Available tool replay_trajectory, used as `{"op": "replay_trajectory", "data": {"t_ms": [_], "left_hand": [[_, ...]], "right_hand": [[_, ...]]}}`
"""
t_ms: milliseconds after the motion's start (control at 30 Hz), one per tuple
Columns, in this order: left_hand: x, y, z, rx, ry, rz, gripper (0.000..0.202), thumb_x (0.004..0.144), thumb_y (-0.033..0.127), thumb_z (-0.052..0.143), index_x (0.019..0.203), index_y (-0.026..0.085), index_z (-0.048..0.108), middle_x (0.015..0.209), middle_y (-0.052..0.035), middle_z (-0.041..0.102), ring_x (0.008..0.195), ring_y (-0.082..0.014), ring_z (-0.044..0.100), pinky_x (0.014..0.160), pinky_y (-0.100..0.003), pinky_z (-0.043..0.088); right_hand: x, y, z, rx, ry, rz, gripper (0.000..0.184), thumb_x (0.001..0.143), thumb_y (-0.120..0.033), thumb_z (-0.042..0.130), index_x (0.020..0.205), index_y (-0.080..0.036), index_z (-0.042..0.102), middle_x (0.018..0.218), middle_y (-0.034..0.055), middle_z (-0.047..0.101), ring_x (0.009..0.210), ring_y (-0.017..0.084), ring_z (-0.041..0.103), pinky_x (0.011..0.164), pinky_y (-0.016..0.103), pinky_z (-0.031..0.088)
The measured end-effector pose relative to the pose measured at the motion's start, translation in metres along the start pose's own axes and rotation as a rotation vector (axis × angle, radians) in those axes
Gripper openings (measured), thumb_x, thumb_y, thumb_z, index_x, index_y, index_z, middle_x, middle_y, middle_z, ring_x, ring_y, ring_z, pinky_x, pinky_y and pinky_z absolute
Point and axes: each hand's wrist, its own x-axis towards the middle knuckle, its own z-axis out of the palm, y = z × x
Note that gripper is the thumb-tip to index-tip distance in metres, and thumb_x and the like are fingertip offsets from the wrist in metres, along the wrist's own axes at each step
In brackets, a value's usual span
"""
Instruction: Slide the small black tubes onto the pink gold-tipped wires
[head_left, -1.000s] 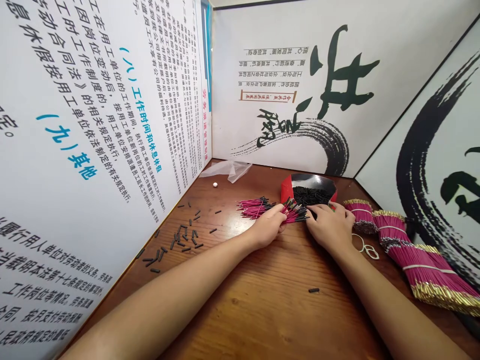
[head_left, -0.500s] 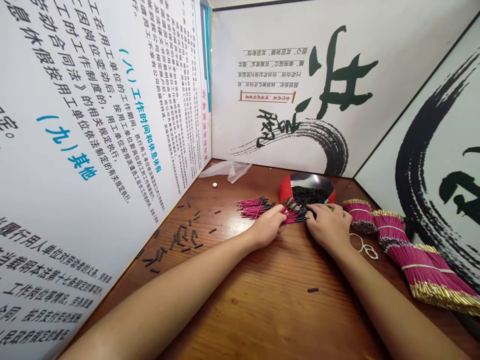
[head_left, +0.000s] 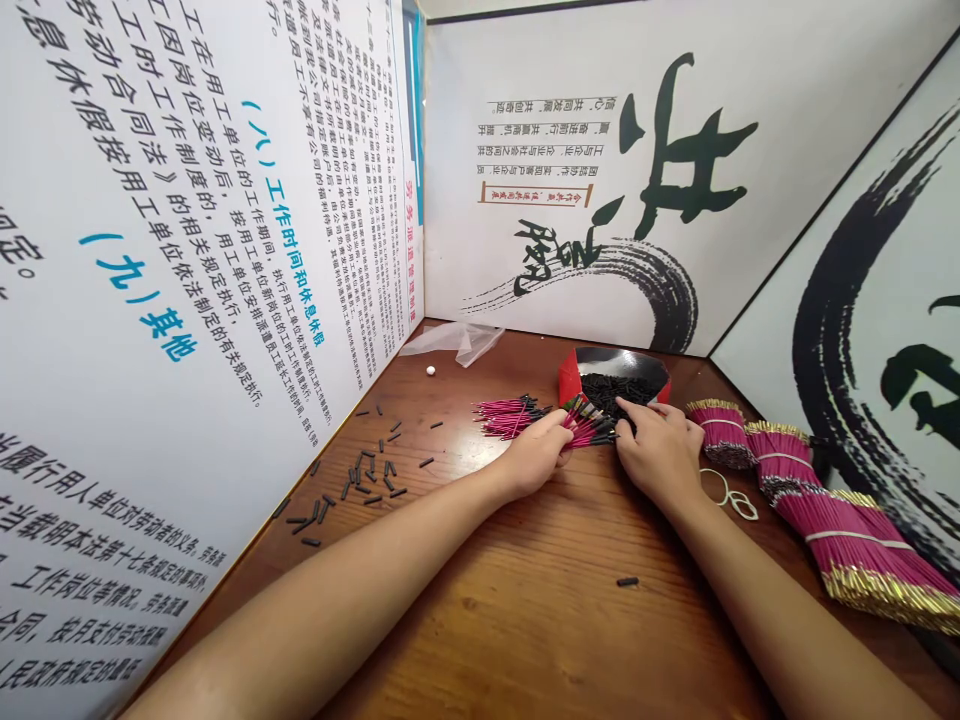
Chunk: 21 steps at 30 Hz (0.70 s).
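My left hand (head_left: pixel 534 458) is closed around a fan of thin pink wires with black-capped ends (head_left: pixel 592 424), held low over the wooden table (head_left: pixel 525 600). My right hand (head_left: pixel 660 450) rests beside those ends, fingers curled and pinched at the black tips; what its fingertips hold is too small to make out. Just behind both hands stands a red tray (head_left: pixel 571 377) filled with small black tubes (head_left: pixel 615 388). A loose pile of pink wires (head_left: pixel 510 413) lies left of the tray.
Several black tubes (head_left: pixel 360 478) are scattered near the left poster wall, and one lies alone (head_left: pixel 628 581) between my forearms. Bound pink wire bundles with gold ends (head_left: pixel 840 520) lie at the right, rubber bands (head_left: pixel 731 493) beside them. A clear plastic bag (head_left: pixel 457 338) sits at the back.
My right hand has crept slightly left toward the wire ends. The left hand and the wires stay put.
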Motion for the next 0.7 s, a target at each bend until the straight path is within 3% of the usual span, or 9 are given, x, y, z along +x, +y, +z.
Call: {"op": "replay_trajectory", "data": {"t_ms": [167, 367, 533, 700], "left_hand": [[0.002, -0.005, -0.002, 0.003, 0.052, -0.009, 0.010, 0.086, 0.015, 0.035, 0.079, 0.022, 0.032, 0.052, 0.0094, 0.028, 0.043, -0.0064, 0.018, 0.044, -0.018, 0.015], [0.004, -0.007, -0.001, 0.029, 0.073, 0.018, 0.010, 0.085, 0.015, 0.036, 0.079, 0.022, 0.033, 0.052, 0.0096, 0.031, 0.043, -0.0062, 0.021, 0.045, -0.017, 0.018], [0.007, -0.011, -0.002, 0.131, 0.097, 0.061, 0.006, 0.086, 0.016, 0.038, 0.082, 0.021, 0.039, 0.057, 0.0082, 0.035, 0.048, -0.0073, 0.026, 0.048, -0.018, 0.023], [0.011, -0.018, -0.006, 0.334, 0.095, 0.149, 0.004, 0.085, 0.019, 0.044, 0.088, 0.019, 0.046, 0.069, 0.0052, 0.043, 0.058, -0.0083, 0.034, 0.055, -0.020, 0.029]], "right_hand": [[0.002, -0.006, -0.010, 0.140, 0.109, -0.019, 0.036, 0.091, -0.030, 0.042, 0.107, -0.020, 0.073, 0.101, 0.0100, 0.075, 0.104, 0.030, 0.056, 0.091, 0.051, 0.036], [0.000, -0.019, -0.018, 0.467, 0.204, -0.085, 0.025, 0.090, -0.030, 0.049, 0.096, -0.022, 0.072, 0.092, 0.0068, 0.074, 0.094, 0.024, 0.060, 0.087, 0.043, 0.044], [-0.002, -0.029, -0.022, 0.703, 0.167, 0.036, 0.028, 0.089, -0.031, 0.053, 0.111, -0.022, 0.067, 0.090, 0.0053, 0.072, 0.084, 0.020, 0.064, 0.081, 0.038, 0.049], [0.000, -0.040, -0.029, 0.928, 0.117, 0.157, 0.020, 0.086, -0.033, 0.057, 0.101, -0.021, 0.065, 0.090, 0.0064, 0.073, 0.081, 0.020, 0.066, 0.077, 0.037, 0.051]]}}
